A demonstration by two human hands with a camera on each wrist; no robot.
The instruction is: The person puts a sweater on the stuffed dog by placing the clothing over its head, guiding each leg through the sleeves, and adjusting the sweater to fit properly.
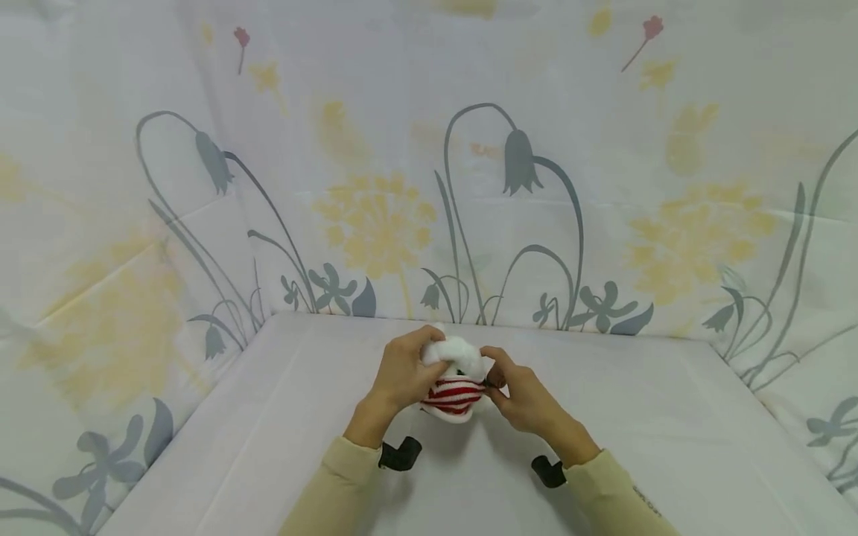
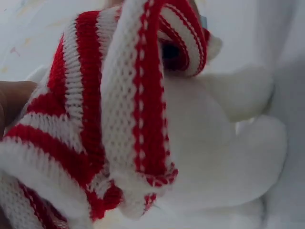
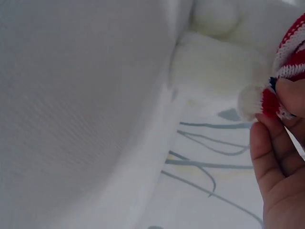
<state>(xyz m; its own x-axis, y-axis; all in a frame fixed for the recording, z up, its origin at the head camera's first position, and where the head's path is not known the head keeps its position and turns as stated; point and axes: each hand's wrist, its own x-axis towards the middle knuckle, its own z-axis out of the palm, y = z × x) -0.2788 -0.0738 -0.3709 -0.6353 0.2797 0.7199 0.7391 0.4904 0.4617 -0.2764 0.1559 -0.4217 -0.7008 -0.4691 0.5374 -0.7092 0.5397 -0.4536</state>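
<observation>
A white plush toy (image 1: 452, 356) is found between both hands at the bench (image 1: 630, 417). The toy is gripped by the left hand (image 1: 405, 368); an end of its striped knit garment (image 1: 452, 396) is pinched by the right hand (image 1: 523, 391). Adjustment of the garment is judged underway; steady support and gentle easing appear called for. White covering and flower-printed sheeting (image 1: 402, 67) behind are noted.

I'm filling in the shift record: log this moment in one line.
left hand: holds white plush toy | right hand: pinches striped knit garment | garment: against toy | beneath: white surface
</observation>
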